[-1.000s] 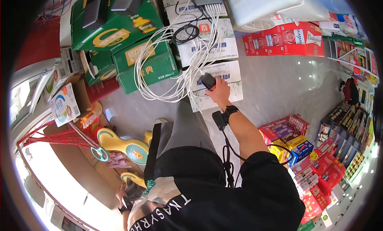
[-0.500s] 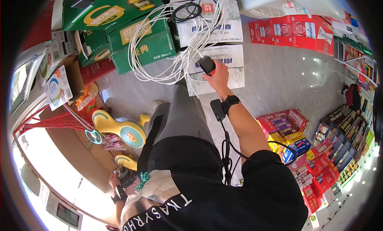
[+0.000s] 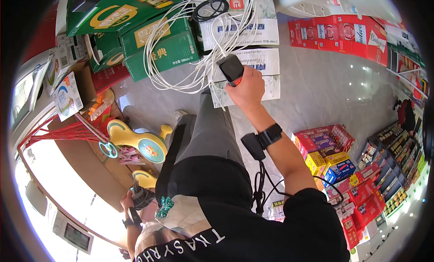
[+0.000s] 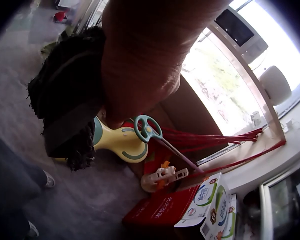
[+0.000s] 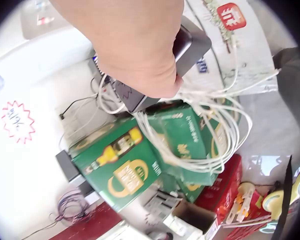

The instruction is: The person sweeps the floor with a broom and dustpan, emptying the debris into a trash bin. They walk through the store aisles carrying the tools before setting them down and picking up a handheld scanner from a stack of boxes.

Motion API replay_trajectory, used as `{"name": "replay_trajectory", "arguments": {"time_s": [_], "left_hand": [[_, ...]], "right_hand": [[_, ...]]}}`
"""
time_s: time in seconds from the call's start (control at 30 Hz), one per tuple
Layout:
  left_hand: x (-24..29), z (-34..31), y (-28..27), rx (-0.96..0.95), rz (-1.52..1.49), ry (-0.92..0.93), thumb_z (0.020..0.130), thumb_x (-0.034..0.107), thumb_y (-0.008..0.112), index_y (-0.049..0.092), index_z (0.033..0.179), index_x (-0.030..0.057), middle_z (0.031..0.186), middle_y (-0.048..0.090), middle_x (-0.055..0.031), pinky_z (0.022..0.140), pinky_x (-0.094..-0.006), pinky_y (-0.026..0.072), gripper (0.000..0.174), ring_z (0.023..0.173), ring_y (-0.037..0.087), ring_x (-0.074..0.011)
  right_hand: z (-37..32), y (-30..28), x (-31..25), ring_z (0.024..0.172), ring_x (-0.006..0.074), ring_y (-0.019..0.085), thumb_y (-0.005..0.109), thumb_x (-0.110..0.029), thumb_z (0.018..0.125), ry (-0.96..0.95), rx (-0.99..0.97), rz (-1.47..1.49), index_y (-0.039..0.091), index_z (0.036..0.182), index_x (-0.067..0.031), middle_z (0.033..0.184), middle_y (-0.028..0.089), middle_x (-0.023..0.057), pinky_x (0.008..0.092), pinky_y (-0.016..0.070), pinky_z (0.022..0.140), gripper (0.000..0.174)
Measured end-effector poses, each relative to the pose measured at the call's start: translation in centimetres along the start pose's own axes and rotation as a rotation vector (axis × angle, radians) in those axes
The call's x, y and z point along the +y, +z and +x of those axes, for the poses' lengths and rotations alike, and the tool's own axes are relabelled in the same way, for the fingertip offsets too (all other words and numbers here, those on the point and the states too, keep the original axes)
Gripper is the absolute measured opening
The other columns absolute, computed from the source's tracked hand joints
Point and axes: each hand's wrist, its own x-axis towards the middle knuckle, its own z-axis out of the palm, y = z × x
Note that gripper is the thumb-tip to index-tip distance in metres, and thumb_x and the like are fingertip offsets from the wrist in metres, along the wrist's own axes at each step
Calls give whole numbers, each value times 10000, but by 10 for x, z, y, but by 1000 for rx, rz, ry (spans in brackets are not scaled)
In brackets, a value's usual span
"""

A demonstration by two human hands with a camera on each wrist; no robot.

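In the head view my right hand [image 3: 249,88] grips a dark rectangular device [image 3: 230,67] with a red edge, held over the white cartons [image 3: 257,56]. White cables [image 3: 156,79] hang in loose loops beside it, across the cartons and the green boxes [image 3: 169,54]. The right wrist view shows the hand from behind, its fingers curled round the dark device [image 5: 192,47]. Low at my left side, my left hand [image 3: 127,201] holds a dark, frayed-looking bundle [image 4: 70,90]; its kind I cannot tell.
A coiled black cable [image 3: 210,9] lies on the cartons. Red beer cartons [image 3: 339,33] stand at the far right, and stacked snack boxes [image 3: 327,153] on the floor nearer me. A yellow ride-on toy [image 3: 126,135] with a green wheel stands left of my legs.
My right hand and the dark device have moved up in the head view and look larger, closer to the camera. The view has shifted, leaving the grey hub out of sight. The left hand keeps its hold.
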Motion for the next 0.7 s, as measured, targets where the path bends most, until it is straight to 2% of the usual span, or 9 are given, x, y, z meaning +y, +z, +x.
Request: {"name": "replay_trajectory", "arguments": {"time_s": [0.03,0.13,0.33,0.47,0.57,0.67,0.7], "left_hand": [[12,-7,-2,-13,40,2,719,349,616,635,799,-24,724,620,-108,662,-292,433,382,690,571,-183],[9,-3,4,33,-141,55,720,339,616,637,786,-22,691,615,-106,645,-291,432,367,666,566,-177],[19,-8,2,57,-134,25,702,333,634,623,725,-30,633,597,-96,607,-289,434,364,608,549,-160],[11,-8,3,83,-83,70,690,333,640,618,715,-33,621,589,-82,593,-291,429,367,589,538,-158],[9,-13,5,64,-159,72,685,330,641,623,729,-35,627,590,-80,589,-292,424,368,591,532,-158],[-6,-2,11,65,-144,52,679,327,641,627,739,-38,633,592,-81,585,-287,420,370,591,526,-151],[-5,-6,11,60,-146,53,675,328,640,628,741,-39,633,593,-85,585,-285,419,374,593,526,-150]], "right_hand": [[1,-10,-10,830,298,499,676,-190,510,-28,38,15,484,989,-21,856,531,128,399,417,684,543],[10,-35,-29,801,302,494,676,-173,502,-73,95,36,485,976,-15,836,525,129,399,409,662,534],[25,-59,-38,757,302,492,679,-152,495,-151,162,45,489,951,-16,803,520,124,399,404,642,513],[26,-63,-35,739,303,495,680,-147,494,-185,183,51,491,937,-17,787,523,123,397,405,632,499],[26,-56,-27,764,274,477,688,-186,476,-174,168,51,464,927,-46,784,495,92,391,370,630,522],[31,-34,-3,801,285,490,690,-198,491,-145,161,60,480,899,-49,808,514,106,405,392,656,482],[34,-26,6,820,288,494,690,-203,497,-38,65,32,486,884,-50,820,521,109,408,400,668,463]]}}
